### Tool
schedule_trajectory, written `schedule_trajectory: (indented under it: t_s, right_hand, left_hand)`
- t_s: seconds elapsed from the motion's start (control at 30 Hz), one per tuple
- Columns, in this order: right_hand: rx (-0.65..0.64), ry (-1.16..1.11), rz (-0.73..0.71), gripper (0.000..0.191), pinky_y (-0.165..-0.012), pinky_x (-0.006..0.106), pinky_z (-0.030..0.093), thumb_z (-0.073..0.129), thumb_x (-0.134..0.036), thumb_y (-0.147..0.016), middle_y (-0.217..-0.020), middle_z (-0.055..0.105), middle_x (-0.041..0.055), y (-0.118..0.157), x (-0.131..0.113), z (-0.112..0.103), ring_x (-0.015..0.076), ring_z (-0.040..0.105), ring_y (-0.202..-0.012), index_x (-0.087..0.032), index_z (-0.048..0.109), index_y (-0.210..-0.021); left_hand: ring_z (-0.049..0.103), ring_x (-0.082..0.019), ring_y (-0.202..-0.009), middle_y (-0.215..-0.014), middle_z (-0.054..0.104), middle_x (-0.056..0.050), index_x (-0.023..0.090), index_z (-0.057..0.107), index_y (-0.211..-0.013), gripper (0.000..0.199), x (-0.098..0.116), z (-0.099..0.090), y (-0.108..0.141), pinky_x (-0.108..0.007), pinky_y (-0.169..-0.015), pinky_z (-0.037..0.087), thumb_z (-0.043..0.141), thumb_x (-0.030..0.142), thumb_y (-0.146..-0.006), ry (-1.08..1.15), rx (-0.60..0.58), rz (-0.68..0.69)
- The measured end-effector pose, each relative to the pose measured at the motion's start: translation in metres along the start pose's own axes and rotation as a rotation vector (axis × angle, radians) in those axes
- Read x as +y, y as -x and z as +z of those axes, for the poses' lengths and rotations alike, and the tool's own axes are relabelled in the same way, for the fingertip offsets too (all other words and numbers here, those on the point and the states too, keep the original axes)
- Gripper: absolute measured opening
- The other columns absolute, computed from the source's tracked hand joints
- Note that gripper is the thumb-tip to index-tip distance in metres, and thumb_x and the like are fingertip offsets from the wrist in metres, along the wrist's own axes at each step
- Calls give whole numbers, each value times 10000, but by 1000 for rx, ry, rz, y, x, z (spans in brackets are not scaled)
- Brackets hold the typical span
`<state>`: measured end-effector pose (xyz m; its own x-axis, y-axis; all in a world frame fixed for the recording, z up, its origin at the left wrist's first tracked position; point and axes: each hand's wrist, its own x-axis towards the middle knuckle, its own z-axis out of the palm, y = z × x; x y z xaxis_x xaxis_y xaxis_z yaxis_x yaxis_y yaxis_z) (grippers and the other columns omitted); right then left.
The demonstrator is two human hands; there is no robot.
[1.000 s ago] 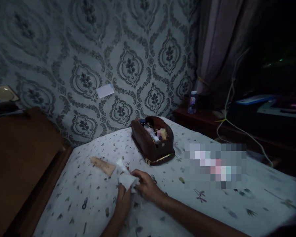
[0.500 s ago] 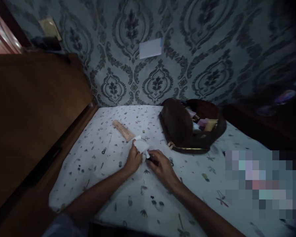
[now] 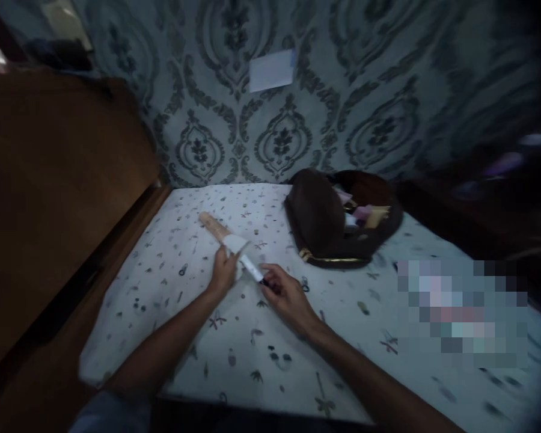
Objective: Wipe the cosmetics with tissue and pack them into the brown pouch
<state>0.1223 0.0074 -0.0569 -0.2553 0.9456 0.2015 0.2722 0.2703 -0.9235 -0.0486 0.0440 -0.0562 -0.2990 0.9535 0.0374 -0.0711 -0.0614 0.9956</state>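
My left hand [image 3: 222, 272] is closed on a white tissue [image 3: 235, 242], pinched between thumb and fingers. A slim white tube [image 3: 252, 268] with a dark end slants between my hands. My right hand [image 3: 287, 296] has its fingers closed around that dark end, and the tube's far end meets the tissue. Whether the tissue wraps the tube or only touches it, I cannot tell. Just beyond the tissue a peach-coloured squeeze tube [image 3: 213, 225] lies on the patterned white sheet [image 3: 175, 325], its near end partly covered from view.
A dark brown zip bag [image 3: 318, 219] stands open to the right, with several small items inside. Wooden furniture [image 3: 63, 180] borders the sheet on the left. Patterned wallpaper [image 3: 282, 141] rises behind, carrying a white card [image 3: 272, 71]. The area at the right is pixelated.
My right hand has drawn away from my left, so more of the white tube shows between them. The tissue now sits nearer the peach tube. The view has shifted slightly.
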Motion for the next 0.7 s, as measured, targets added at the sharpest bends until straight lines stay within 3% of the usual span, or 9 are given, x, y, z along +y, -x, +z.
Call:
schedule_trajectory:
  t_s: [0.07,0.17,0.23,0.37,0.43,0.57,0.7]
  right_hand:
    - [-10,-77,49,272,-631,243,448,584,-162,-754,-786,593,-23,0,-1,1,131,540,-680,-219,610,-1019]
    - [2,-52,69,137,-611,214,444,614,-151,-767,-727,589,-35,-5,-1,-5,114,541,-666,-201,627,-893]
    - [-8,-30,65,105,-593,203,442,646,-154,-776,-700,589,-41,-8,0,-12,105,539,-644,-188,652,-876]
    - [-104,25,13,102,-587,197,448,699,-112,-758,-686,609,-40,-12,2,-22,96,551,-618,-171,711,-840]
    - [-145,65,-22,118,-612,202,453,716,-84,-741,-726,633,-25,-13,3,-25,102,568,-650,-171,734,-818]
    - [-170,124,-63,177,-668,224,461,702,-58,-752,-806,653,-1,-15,8,-25,119,588,-717,-189,759,-857]
    - [-159,121,-78,172,-732,270,456,681,-72,-771,-831,641,23,-18,13,-25,146,592,-764,-184,766,-870]
  left_hand:
    - [541,-137,-716,-747,580,29,207,553,-866,220,5,-5,1,-238,-685,452,628,393,-776,-36,-19,17]
    - [538,-166,-685,-726,579,12,202,564,-881,202,16,-18,-6,-267,-650,451,536,387,-807,-450,-80,212]
    - [537,-185,-649,-714,582,8,194,576,-926,230,26,-26,-13,-291,-636,454,495,369,-800,-686,-189,326]
    - [602,-265,-1040,-1151,621,-79,197,523,-1227,411,49,-34,-13,-346,-839,490,424,248,-831,-983,-297,563]
    - [594,-283,-1095,-1252,569,-99,213,460,-1335,489,55,-32,-6,-347,-817,501,421,221,-848,-1146,-295,576]
    - [647,-237,-876,-1234,535,-92,275,519,-1328,494,57,-22,14,-316,-680,506,434,139,-861,-1494,-386,437]
    - [611,-249,-1017,-1169,538,-102,270,574,-1275,488,56,-13,31,-315,-731,520,417,57,-864,-1629,-526,473]
